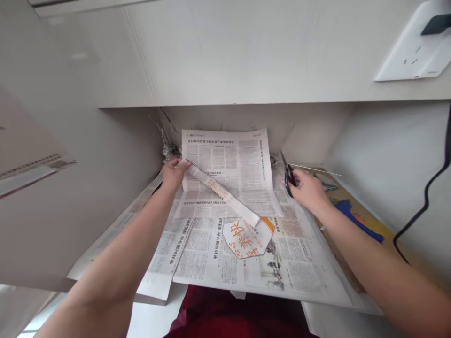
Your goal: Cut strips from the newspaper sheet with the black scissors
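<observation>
While the surface (151, 298) is mostly covered by a newspaper covering (200, 253), a separate newspaper sheet (218, 155) is spread over it toward the back edge. No cut can be seen in that sheet, so it is judged to be left whole. By contrast, a paper strip (243, 209) appears already to be separated: it is stretched diagonally across the sheet, from near the back left corner toward the middle of the front edge. Whether it has been folded cannot be told. Just under its lower end, a six-sided printed card (248, 241) is laid flat, nearer the front edge. No cutting is seen to be under way, since the scissors (289, 177) are held apart from the strip.

Both forearms are reached in over the front edge. By the left hand (173, 173), the strip's upper end is pinched between thumb and fingers. By the right hand (310, 188), the scissors are gripped at their black handles, with the blades pointed toward the back edge; how far these are parted cannot be told. Near the right edge, a blue-handled item (355, 220) is left untouched.
</observation>
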`<action>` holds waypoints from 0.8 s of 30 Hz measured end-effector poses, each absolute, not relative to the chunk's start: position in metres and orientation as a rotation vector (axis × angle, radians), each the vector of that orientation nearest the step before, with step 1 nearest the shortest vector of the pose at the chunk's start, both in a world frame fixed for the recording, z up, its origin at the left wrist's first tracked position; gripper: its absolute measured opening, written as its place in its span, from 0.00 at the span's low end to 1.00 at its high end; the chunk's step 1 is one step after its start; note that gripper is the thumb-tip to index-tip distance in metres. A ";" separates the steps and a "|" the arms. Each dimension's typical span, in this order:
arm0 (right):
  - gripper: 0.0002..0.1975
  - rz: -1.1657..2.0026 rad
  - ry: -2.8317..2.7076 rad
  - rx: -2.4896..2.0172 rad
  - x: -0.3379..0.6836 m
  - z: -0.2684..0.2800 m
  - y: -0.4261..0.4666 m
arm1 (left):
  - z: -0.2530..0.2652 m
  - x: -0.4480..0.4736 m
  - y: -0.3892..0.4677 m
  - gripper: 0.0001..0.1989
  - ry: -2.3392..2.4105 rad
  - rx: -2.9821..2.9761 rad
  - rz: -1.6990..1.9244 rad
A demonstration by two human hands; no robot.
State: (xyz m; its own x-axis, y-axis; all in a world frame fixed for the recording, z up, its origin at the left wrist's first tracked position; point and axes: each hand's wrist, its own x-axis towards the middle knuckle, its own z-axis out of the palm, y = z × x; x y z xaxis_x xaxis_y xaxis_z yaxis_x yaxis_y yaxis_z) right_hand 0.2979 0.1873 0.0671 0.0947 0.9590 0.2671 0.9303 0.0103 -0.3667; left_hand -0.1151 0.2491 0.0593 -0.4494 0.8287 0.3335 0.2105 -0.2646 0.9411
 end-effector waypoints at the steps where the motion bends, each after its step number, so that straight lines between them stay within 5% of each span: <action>1: 0.16 0.100 -1.901 -1.965 0.298 0.062 0.181 | 0.055 -0.117 0.247 0.15 1.520 1.255 1.736; 10: 0.16 0.173 -2.124 -2.114 0.294 0.029 0.164 | 0.035 -0.117 0.222 0.15 1.392 1.045 1.725; 15: 0.17 0.195 -2.088 -2.013 0.287 0.032 0.159 | 0.041 -0.116 0.208 0.23 1.287 0.986 1.806; 24: 0.19 0.734 -2.166 -1.532 0.226 0.050 0.154 | 0.057 -0.105 0.198 0.26 1.127 0.909 1.836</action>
State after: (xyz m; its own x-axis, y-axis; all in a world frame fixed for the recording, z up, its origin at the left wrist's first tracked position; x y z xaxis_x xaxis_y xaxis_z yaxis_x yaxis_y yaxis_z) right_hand 0.2261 0.1538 0.0503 -0.3291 0.9442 0.0128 0.7420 0.2669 -0.6150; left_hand -0.1049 0.1977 0.0570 -0.4384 0.8824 0.1707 -0.2471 -0.3009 0.9211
